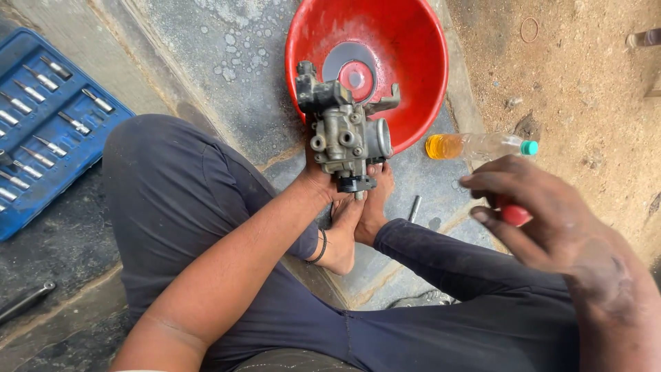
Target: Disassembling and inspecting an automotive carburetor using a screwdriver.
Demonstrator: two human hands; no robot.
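Observation:
My left hand [318, 178] holds a grey metal carburetor [342, 132] upright from below, in front of a red plastic basin [406, 48]. The carburetor's lower end hangs just above my bare feet [358, 220]. My right hand [551, 220], blurred and close to the camera at the right, is closed around a tool with a red handle [514, 214]; only the handle's end shows. A clear plastic bottle [478, 146] with yellow liquid and a green cap lies on the ground between the basin and my right hand.
A blue tool case [48, 131] with several metal bits lies open at the left. A dark metal bar [26, 302] rests at the lower left. A small metal rod [414, 208] lies by my feet. Bare dirt lies to the right.

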